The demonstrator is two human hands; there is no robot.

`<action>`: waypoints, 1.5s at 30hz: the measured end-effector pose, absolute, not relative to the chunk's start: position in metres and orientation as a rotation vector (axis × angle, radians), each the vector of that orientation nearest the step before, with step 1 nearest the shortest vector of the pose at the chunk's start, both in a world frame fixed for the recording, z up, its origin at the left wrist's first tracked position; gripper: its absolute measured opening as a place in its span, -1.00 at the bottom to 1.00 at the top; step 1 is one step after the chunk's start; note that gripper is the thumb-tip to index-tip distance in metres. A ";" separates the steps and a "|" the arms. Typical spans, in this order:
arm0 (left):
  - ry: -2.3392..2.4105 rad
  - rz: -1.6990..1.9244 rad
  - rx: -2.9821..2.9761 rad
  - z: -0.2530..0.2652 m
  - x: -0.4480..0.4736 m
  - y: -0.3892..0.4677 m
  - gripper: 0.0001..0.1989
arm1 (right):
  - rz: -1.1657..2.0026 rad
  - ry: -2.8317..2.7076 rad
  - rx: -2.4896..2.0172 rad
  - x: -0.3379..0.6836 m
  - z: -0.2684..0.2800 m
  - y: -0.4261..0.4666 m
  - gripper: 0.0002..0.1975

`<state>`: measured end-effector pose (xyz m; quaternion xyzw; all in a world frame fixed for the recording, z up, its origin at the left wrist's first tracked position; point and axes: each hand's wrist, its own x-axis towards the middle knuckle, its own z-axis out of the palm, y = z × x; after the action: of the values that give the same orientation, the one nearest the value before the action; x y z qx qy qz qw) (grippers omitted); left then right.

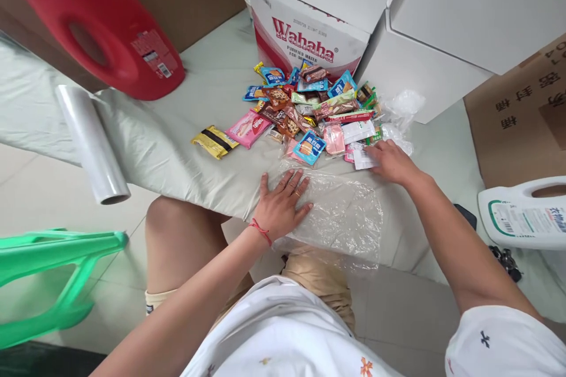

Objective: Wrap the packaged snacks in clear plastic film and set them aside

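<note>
Snacks (331, 107) by "Wahaha" box (305, 20); L hand (280, 205) splayed on plastic (342, 215), R hand (392, 162) pinching wht pkt (362, 158).

Left of the left grip (280, 206): bare tabletop (177, 165), passable as far as the plastic roll (94, 144).
Beyond the left grip: heaped snack packets (336, 107) block, the Wahaha carton (305, 32) behind.
Between the grips: flat plastic film (345, 206), room above.
Beyond the right grip (391, 162): crumpled plastic (402, 107), then white boxes (442, 65).
Right of the right grip: a bare strip, then the forearm (460, 235).
</note>
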<state>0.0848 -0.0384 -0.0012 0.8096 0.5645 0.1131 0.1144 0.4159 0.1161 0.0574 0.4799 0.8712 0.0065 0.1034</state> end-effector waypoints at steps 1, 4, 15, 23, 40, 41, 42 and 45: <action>1.654 0.344 2.369 -0.001 0.085 -0.039 -0.38 | 0.025 2.571 1.396 0.419 0.061 0.118 -0.38; 1.651 0.364 2.359 -0.003 0.084 -0.039 -0.39 | 0.067 2.630 1.402 0.417 0.074 0.127 -0.40; 1.644 0.375 2.368 -0.004 0.085 -0.039 -0.39 | 0.246 2.610 1.196 0.346 0.071 0.193 -0.43; 1.661 0.404 2.320 -0.003 0.085 -0.040 -0.41 | 0.297 2.249 1.693 0.386 0.122 0.122 -0.55; 1.641 0.427 2.256 -0.001 0.083 -0.037 -0.46 | -0.543 2.484 1.548 0.306 0.065 -0.043 -0.35; 1.644 0.428 2.268 -0.002 0.083 -0.037 -0.46 | -0.550 2.482 1.578 0.309 0.063 -0.043 -0.38; 1.648 0.427 2.281 -0.003 0.083 -0.037 -0.46 | -0.551 2.476 1.613 0.310 0.063 -0.042 -0.43; 1.663 0.414 2.314 -0.005 0.083 -0.038 -0.47 | -0.560 2.480 1.687 0.307 0.062 -0.041 -0.65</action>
<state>0.0831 -0.0378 -0.0051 0.7967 0.5726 0.1424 0.1308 0.3074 -0.0414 0.0618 0.5523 0.8120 -0.1833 0.0450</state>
